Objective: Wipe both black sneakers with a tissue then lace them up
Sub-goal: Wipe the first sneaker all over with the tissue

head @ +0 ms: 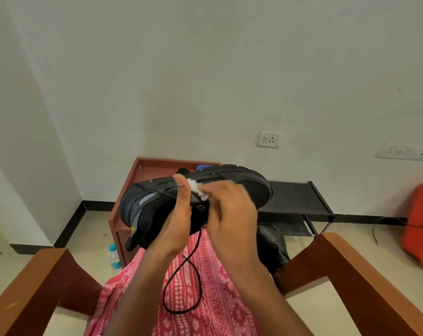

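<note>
While the left hand point(179, 214) grips the black sneaker point(196, 190) over the lap, the right hand point(230, 214) pinches a tissue point(197, 191) against its sole edge. Short firm strokes toward 3 o'clock should clean best, keeping the dangling lace point(181, 282) clear.

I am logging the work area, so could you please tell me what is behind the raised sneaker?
Behind the sneaker stands a reddish-brown wooden table with a blue object and something black showing above the sole. The rest of the tabletop is hidden.

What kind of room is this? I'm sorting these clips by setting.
Probably a room in a home: a low shoe rack and a wooden cabinet stand against a plain wall with sockets, and the person sits in a wooden armchair, wiping a sneaker.
</note>
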`<state>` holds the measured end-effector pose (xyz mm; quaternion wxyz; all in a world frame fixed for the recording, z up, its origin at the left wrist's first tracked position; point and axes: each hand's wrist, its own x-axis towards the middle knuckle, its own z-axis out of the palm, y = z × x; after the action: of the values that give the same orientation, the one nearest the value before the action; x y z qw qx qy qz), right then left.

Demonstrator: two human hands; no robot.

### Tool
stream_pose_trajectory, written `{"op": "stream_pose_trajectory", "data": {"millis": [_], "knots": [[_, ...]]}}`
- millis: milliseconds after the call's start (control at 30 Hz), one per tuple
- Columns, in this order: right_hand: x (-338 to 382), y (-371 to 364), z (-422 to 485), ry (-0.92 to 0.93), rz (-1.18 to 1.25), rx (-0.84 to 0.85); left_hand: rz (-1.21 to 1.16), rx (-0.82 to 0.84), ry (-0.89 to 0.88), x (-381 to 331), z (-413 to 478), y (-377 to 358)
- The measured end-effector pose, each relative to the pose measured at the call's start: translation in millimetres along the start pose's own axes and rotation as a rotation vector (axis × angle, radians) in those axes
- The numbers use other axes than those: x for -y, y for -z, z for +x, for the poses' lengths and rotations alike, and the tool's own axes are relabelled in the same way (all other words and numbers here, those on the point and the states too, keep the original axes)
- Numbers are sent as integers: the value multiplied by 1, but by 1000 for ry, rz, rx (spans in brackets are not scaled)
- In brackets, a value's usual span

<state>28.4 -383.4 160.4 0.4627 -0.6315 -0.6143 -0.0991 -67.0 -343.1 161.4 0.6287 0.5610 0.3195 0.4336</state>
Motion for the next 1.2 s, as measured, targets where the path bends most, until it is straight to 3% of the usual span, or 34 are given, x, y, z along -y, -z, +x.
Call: {"op": "stream_pose_trajectory", "data": {"millis": [133,400,567,633,833,933,1100,1200], "knots": [[13,3,-15,30,111,-32,54,-3,-9,-1,1,4],[-27,-3,8,81,-187,-127,-102,36,27,0,4,3],[3,0,-16,-40,194,-74,-91,-8,14,-4,1,2],[6,1,-18,-37,238,-82,-128,-4,11,-8,-1,0],[-15,-6,7,62,-127,-102,-156,-29,7,-7,1,-3],[-19,-5,9,61,-186,-126,-175,-12,16,-8,1,-3],[-1,-1,-19,4,40,-62,-191,9,30,-9,0,3],[0,-1,-20,-3,42,-72,-191,23,38,-10,0,2]]}}
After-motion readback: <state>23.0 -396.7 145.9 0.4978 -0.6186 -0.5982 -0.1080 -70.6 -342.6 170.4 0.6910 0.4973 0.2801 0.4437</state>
